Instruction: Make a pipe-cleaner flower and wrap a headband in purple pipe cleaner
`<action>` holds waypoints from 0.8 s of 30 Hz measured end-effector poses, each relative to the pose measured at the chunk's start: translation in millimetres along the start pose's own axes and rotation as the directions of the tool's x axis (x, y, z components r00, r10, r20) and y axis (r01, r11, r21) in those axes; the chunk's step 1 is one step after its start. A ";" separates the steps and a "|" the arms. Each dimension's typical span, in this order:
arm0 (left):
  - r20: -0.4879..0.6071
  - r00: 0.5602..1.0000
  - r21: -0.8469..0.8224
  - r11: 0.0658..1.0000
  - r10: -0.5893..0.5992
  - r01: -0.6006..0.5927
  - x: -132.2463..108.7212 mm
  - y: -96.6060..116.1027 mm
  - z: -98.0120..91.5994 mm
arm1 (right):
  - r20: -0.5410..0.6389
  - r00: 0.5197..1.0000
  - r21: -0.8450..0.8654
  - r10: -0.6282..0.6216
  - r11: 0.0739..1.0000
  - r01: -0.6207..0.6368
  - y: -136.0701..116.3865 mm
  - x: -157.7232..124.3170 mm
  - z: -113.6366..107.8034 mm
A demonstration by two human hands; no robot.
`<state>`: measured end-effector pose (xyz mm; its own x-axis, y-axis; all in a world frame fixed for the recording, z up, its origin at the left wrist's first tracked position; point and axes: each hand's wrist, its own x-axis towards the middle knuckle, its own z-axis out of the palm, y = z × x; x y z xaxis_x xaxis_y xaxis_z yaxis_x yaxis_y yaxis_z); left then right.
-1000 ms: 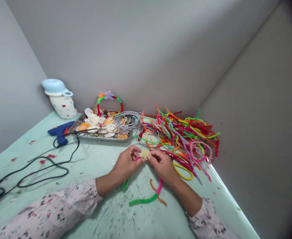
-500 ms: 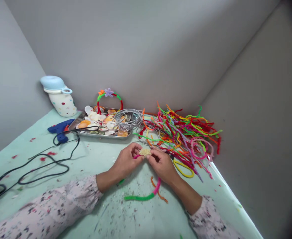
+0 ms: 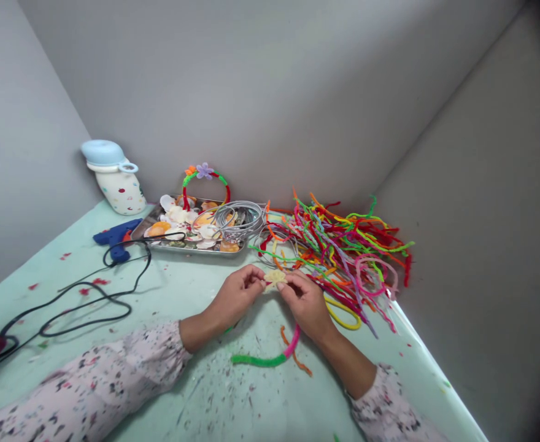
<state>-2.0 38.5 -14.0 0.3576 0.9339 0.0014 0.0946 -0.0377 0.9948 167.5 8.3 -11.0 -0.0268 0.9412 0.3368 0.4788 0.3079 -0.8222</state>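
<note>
Two bare hands meet over a pale green table (image 3: 169, 294), seen from above. The left hand (image 3: 235, 296) and the right hand (image 3: 304, 304) both pinch a small pale yellow shell-like piece (image 3: 274, 277), held between thumb and fingertips of each hand, just above the tabletop. The other fingers of both hands curl inward, close together. A pink and green pipe cleaner (image 3: 270, 358) runs from under the right hand's palm back toward the person, lying on the table between the two wrists. Both forearms wear light floral sleeves.

Just beyond the right fingertips lies a loose heap of coloured pipe cleaners (image 3: 343, 245). Beyond the left fingertips sits a metal tray (image 3: 182, 247) holding shells and coils of grey wire (image 3: 237, 218). Farther left of the tray lie a blue glue gun (image 3: 118, 236) and its black cable (image 3: 81, 301). A white spotted bottle (image 3: 116, 184) stands near the wall.
</note>
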 end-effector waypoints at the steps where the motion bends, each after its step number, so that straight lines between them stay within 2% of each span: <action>1: -0.008 1.000 0.002 1.000 -0.006 0.006 0.3 -0.6 -0.2 | -0.030 1.000 0.000 0.000 1.000 0.000 0.5 0.0 -0.2; 7: -0.033 0.999 0.033 0.999 0.000 0.001 0.1 -2.9 0.5 | -0.210 0.977 -0.077 0.038 0.996 -0.056 4.9 -0.2 0.8; 13: -0.021 0.995 0.138 0.986 0.093 -0.089 -2.6 -1.9 1.3 | -0.152 0.988 -0.114 0.015 0.993 -0.033 -0.1 -2.5 4.6; 18: -0.032 0.996 0.195 0.978 0.081 -0.073 -2.5 -3.2 2.8 | -0.164 0.986 -0.103 -0.031 0.995 0.014 -4.6 -4.6 7.1; 24: -0.037 0.996 0.207 0.976 0.076 -0.067 -2.8 2.7 5.0 | -0.112 0.993 -0.120 -0.030 0.993 0.017 -4.2 -6.7 12.2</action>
<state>2.0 34.0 -11.8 0.3295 0.9407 0.0806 0.2609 -0.1728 0.9498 154.9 2.4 -15.4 0.0572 0.9099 0.4109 0.5804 0.3046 -0.7552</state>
